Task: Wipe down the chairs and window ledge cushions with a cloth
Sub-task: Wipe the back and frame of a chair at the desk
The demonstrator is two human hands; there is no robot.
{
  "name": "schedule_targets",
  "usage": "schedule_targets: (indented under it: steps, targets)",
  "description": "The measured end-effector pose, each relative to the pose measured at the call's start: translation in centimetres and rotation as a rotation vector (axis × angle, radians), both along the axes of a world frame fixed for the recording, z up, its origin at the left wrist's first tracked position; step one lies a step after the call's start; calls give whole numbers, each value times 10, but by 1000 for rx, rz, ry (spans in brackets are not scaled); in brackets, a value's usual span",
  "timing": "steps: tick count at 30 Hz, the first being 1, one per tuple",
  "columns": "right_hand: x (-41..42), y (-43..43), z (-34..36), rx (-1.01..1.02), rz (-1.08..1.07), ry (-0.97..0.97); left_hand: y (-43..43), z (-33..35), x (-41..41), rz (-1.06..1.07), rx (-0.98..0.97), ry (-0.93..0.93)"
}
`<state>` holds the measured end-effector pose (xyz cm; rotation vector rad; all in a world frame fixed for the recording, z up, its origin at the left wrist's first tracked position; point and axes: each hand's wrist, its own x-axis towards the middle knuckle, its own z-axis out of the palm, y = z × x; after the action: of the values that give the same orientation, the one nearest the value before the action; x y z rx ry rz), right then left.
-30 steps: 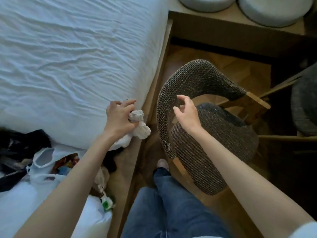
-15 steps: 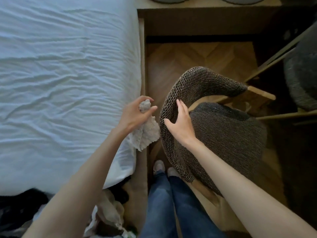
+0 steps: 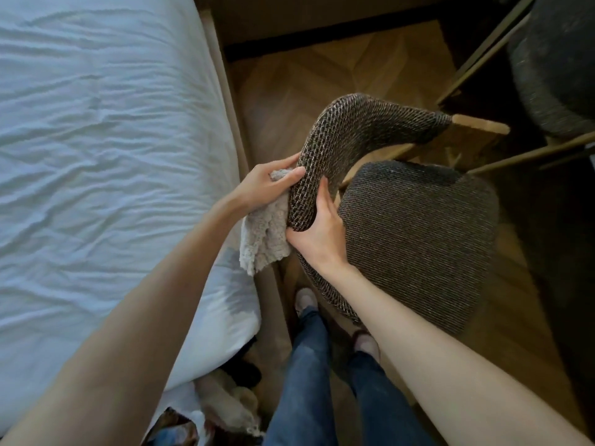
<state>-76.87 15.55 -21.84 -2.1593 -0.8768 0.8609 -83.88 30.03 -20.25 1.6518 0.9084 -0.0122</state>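
Observation:
A dark woven chair [image 3: 415, 233] with a curved backrest [image 3: 338, 130] stands in the middle, its seat toward the right. My left hand [image 3: 264, 185] grips a fluffy beige cloth [image 3: 265, 236] and presses it against the outer left side of the backrest; most of the cloth hangs below the hand. My right hand [image 3: 318, 230] grips the near part of the backrest from the inner side, thumb under the edge. The window ledge cushions are out of view.
A bed with a wrinkled white sheet [image 3: 106, 156] and a wooden frame fills the left. A second dark chair [image 3: 553, 59] stands at the top right. My legs in jeans [image 3: 306, 381] are below, on wooden parquet. Clutter lies at the bottom left.
My left hand has brought the cloth rightward from beside the bed onto the backrest's outer side. My right hand has gone from touching the backrest with straight fingers to gripping it.

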Motion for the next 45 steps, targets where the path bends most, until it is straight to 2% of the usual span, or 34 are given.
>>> schedule_targets:
  steps: [5,12,21,24,28,33,39,45]
  targets:
    - [4,-11,3,10,36,2,-7,7,1,-77,-38,-19]
    - [7,-85,7,-20,138,23,-68,17,-6,-179,-111,-25]
    - [53,-199,15,-121,233,-120,-182,12,29,-114,-148,1]
    - [72,-247,20,-209,188,-176,-231,12,51,-121,-185,20]
    - [103,-315,26,-303,85,-262,-295,10,89,-173,-196,-49]
    - [128,-378,26,-446,-62,-314,-354,10,123,-217,-362,-7]
    - [135,-386,23,-385,-122,-248,-315,11,146,-159,-191,4]
    - [123,-374,27,-372,-209,-311,-267,19,184,-383,-104,85]
